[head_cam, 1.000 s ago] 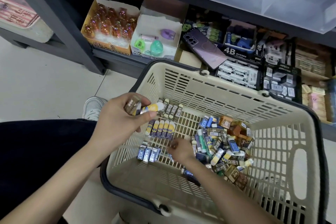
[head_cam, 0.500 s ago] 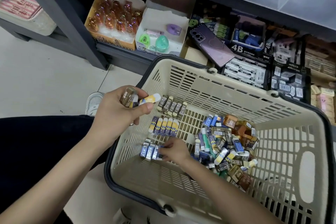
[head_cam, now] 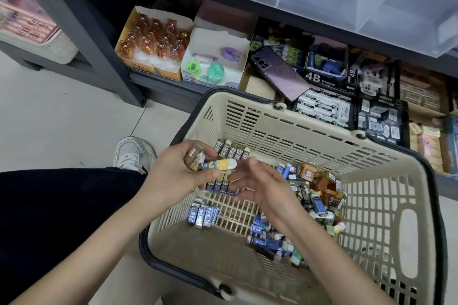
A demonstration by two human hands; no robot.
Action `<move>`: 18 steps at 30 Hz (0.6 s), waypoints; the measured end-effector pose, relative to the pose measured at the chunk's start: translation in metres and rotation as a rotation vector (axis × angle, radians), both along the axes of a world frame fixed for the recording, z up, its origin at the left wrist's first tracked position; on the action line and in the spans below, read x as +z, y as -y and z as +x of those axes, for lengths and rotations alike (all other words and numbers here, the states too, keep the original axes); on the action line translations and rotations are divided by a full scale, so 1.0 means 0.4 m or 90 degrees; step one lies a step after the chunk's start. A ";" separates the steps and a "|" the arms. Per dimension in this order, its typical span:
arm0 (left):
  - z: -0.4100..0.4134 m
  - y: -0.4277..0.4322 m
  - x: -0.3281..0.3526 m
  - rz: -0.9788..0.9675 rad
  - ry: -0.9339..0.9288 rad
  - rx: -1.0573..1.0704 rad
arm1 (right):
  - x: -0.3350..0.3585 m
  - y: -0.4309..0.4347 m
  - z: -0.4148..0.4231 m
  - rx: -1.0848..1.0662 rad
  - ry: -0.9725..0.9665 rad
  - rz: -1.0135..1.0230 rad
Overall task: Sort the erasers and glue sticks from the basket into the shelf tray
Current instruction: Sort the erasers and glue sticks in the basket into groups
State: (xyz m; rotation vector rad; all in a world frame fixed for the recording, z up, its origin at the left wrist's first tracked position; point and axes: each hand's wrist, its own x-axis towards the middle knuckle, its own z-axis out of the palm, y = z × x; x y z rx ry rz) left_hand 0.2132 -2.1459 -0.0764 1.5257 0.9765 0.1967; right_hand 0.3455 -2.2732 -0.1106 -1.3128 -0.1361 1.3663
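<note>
Has lifted right hand (head_cam: pixel 262 186) off the basket (head_cam: pixel 309 136) floor, up beside the left. Grasps a yellow stick (head_cam: pixel 220 164) and brown erasers (head_cam: pixel 195 156) in left hand (head_cam: pixel 173 176) grip, at 9 o'clock over the basket. Holds right grip released, fingers spread, near centre. Has loose erasers (head_cam: pixel 319 188) heaped at 3 o'clock on basket floor

Left grip (head_cam: pixel 173 176) curled, right grip (head_cam: pixel 260 187) slack.
</note>
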 end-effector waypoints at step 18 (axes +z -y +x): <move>-0.016 -0.044 0.058 -0.268 0.131 0.172 | -0.258 0.050 0.017 0.200 0.315 -0.298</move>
